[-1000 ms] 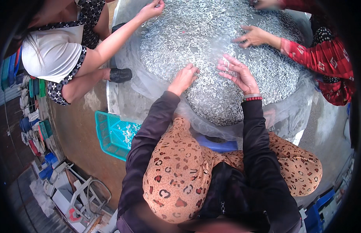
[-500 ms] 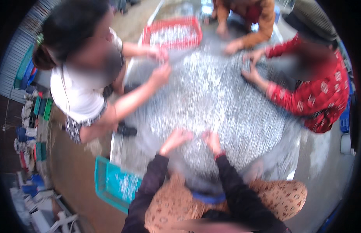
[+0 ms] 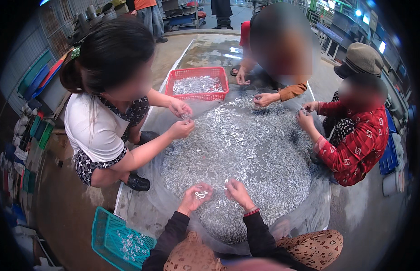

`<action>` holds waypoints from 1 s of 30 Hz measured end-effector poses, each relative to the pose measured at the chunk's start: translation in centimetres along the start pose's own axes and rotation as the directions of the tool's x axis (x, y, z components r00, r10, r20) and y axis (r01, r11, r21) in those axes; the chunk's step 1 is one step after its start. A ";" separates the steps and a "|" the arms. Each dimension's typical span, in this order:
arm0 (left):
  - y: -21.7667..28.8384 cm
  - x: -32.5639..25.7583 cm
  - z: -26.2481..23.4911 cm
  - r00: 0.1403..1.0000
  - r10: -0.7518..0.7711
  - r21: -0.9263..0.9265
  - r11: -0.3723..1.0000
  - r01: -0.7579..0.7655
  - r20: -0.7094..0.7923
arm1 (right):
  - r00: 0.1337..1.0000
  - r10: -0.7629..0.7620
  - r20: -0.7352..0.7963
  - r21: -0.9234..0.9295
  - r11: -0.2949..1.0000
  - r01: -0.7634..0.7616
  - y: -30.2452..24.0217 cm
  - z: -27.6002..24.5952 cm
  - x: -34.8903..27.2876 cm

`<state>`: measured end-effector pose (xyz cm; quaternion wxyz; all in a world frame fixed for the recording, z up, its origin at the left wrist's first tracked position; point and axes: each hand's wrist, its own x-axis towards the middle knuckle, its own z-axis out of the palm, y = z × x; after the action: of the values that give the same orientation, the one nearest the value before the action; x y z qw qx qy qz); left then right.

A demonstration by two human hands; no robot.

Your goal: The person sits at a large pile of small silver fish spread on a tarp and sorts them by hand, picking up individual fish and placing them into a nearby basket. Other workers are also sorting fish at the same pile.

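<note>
A wide heap of small silvery pieces is spread in front of me, with larger white loop-shaped pieces scattered over it. My left hand, above the heap's near side, is curled around several white loops. Just to its right, my right hand pinches one white loop between its fingertips. The hands are a short gap apart. What the small silvery pieces are is too fine to make out.
A teal basket with some loops stands at lower left, a red basket full of them at the far side. Three people crouch around the heap, their hands over or beside it. A thin translucent sheet lies under the heap.
The view has tilted up and steadied, showing more of the room beyond. The far worker has moved inward, with a hand now over the heap. My hands stay close together over the heap.
</note>
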<state>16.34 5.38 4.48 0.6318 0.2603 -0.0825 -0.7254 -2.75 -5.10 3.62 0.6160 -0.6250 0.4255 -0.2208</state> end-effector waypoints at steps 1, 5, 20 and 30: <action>-0.4 0.2 0.1 0.994 -0.031 -0.003 1.000 0.030 -0.103 | 0.981 -0.193 -0.035 -0.154 0.971 0.185 -1.0 0.3 -0.2; -2.8 0.9 -0.6 0.944 -0.187 -0.154 0.977 0.149 -0.271 | 0.860 -0.475 0.185 -0.558 0.670 0.490 -5.1 2.5 -1.5; 4.7 -17.8 -1.3 0.906 0.329 -0.557 0.715 -0.422 -0.265 | 0.922 -0.256 0.291 -0.570 0.728 0.382 1.1 0.3 1.7; 5.6 -40.0 -10.9 0.383 0.543 0.177 0.718 -0.673 -0.747 | 0.992 -0.115 0.054 -0.591 0.797 0.124 7.6 4.4 -3.4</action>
<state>29.13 45.02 8.68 0.8441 0.4382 0.1562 -0.2667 -3.10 1.14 -3.45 0.3778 -0.8135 0.4282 -0.1104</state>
